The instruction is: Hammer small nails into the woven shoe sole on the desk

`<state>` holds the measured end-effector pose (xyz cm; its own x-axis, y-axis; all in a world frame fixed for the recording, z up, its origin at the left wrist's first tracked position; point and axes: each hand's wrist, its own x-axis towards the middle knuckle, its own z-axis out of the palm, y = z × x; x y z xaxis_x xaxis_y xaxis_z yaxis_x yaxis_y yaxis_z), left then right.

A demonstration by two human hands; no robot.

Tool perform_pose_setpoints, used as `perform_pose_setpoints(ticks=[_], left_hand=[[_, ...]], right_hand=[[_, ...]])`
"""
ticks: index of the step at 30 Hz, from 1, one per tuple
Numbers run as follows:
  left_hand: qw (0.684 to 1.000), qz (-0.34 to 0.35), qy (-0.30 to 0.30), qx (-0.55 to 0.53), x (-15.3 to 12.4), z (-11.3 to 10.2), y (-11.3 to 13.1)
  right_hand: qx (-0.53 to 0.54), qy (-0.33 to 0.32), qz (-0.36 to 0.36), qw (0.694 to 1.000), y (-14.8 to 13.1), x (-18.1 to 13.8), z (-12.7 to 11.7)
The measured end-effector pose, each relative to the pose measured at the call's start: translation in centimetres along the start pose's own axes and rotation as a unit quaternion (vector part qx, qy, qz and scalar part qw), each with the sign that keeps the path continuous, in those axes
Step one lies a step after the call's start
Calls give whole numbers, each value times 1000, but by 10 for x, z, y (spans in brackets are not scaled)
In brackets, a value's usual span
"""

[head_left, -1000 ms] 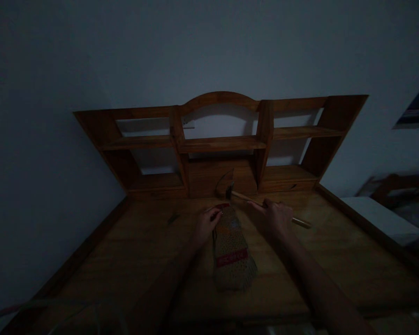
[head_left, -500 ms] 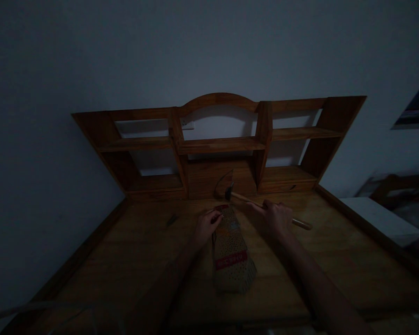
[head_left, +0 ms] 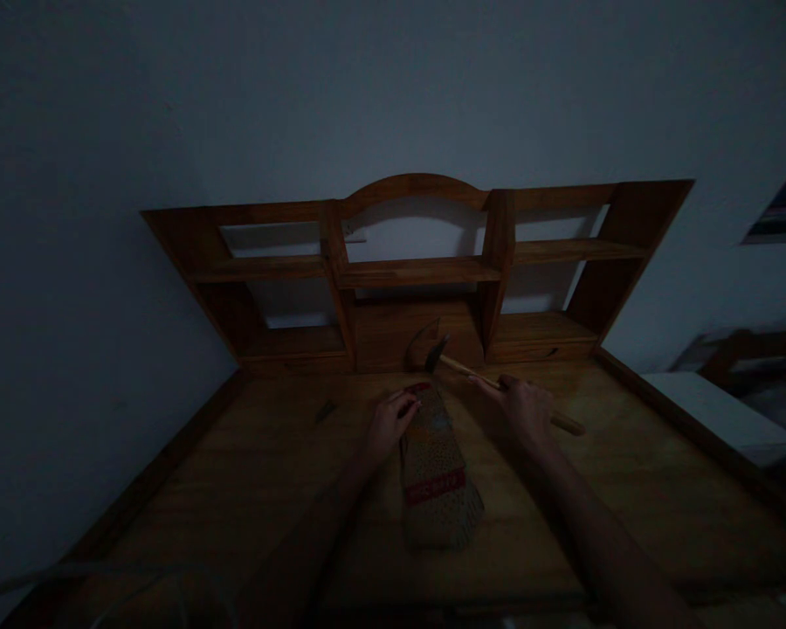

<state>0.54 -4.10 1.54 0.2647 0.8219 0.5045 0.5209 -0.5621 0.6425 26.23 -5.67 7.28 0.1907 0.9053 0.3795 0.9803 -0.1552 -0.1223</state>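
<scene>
A hammer [head_left: 459, 366] with a wooden handle is gripped in my right hand [head_left: 525, 411]. Its dark head hangs just above the far end of a flattened piece of brown cardboard [head_left: 434, 450]. Red bands and many small dark specks mark the cardboard, which lies lengthwise on the wooden desk [head_left: 268, 472]. At the cardboard's far left edge, my left hand [head_left: 388, 425] has thumb and fingers pinched together. Whatever sits between those fingertips is too small and dim to name.
A wooden shelf unit [head_left: 419, 276] stands along the desk's back against the wall. One small dark object [head_left: 326, 411] lies left of my left hand. Beyond the desk's right edge is a white surface [head_left: 717, 411]. The room is dim.
The hammer's head has tipped slightly up and moved a little right in my right hand. My left hand stays pinched at the cardboard's far end. The whole view has shifted slightly.
</scene>
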Motion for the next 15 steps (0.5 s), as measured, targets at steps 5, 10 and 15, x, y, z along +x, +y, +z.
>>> perform_pose_setpoints(ticks=[5,10,15], left_hand=[[1000,-6,-4,-3,0,1,-3],[1000,-16,-7,4,0,0,-2],[999,-38,-1,4,0,1,-4]], right_hand=[[-6,23,-13,1000,0,-1,3],[-1,16,-13,1000,-3,-1,2],[6,-4,-14,1000,-1,0,-3]])
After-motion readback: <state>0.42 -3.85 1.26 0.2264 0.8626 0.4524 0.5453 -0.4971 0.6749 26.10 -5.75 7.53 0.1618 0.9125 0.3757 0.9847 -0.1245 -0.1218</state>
